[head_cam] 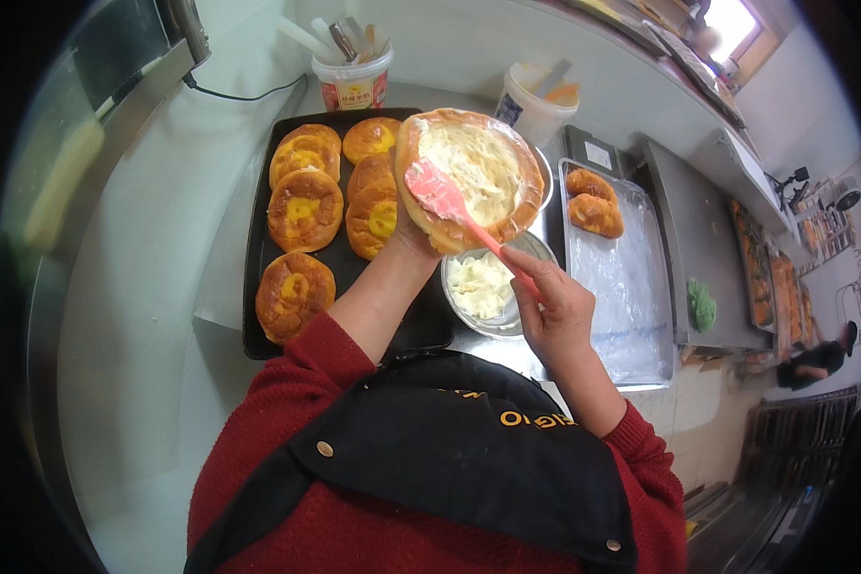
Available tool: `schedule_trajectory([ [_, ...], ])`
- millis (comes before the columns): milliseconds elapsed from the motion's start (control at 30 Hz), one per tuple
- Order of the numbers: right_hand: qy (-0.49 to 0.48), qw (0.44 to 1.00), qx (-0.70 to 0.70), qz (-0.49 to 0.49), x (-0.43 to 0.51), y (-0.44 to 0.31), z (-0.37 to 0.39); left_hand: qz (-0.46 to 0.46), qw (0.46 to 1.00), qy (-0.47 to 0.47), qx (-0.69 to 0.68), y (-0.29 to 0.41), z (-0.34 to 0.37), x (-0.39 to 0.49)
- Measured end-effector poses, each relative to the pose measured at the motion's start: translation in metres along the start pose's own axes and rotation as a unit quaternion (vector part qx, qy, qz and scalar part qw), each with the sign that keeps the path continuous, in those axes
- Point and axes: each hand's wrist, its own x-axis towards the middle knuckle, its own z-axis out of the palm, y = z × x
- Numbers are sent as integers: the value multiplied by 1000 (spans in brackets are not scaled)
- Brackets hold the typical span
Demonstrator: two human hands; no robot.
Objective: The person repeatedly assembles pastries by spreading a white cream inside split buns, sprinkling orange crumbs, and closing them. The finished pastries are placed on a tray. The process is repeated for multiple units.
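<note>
Raised over the worktop, a round bread [491, 172] rests on my left hand [417, 238], which supports it from below with most of the fingers hidden. Pale cream covers the bread's upper face inside a browned rim. Between the thumb and fingers of my right hand [556, 301] is the handle of a pink spatula [438, 192]. Its cream-smeared blade lies against the left part of the bread's face. Below the bread stands a metal bowl [504, 331] with whipped cream [479, 283] in it, partly covered by the bread and my right hand.
On the left, a black baking tray [373, 308] carries several yellow-centred buns [305, 210]. Two browned, crumb-coated buns [594, 215] lie on a plastic-lined metal tray [620, 301] at right. Behind stand a tub of utensils [355, 82] and a white bucket [538, 107]. A person [818, 366] is far right.
</note>
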Motion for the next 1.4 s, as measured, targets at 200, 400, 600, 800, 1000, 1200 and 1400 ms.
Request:
schedule_trajectory([
  [200,-77,992,-94,-34,-37,7,-33,42,998,43,26,9,7,-9],
  [400,4,995,97,27,-34,7,-42,1,1000,-1,9,10,-6,-6],
  [600,-18,968,194,158,-17,-7,12,8,999,-40,-14,-5,-30,9],
  [800,-77,995,68,-8,-19,-14,7,64,993,-10,94,-3,-30,6],
  [1000,9,906,353,235,10,1,-4,-31,999,3,13,-6,-19,-7],
  [1200,-42,915,331,227,6,-9,8,-63,997,-48,-7,-10,-18,-5],
  [1400,-54,975,210,41,1,-14,-11,-79,990,-114,-12,-10,-28,-15],
])
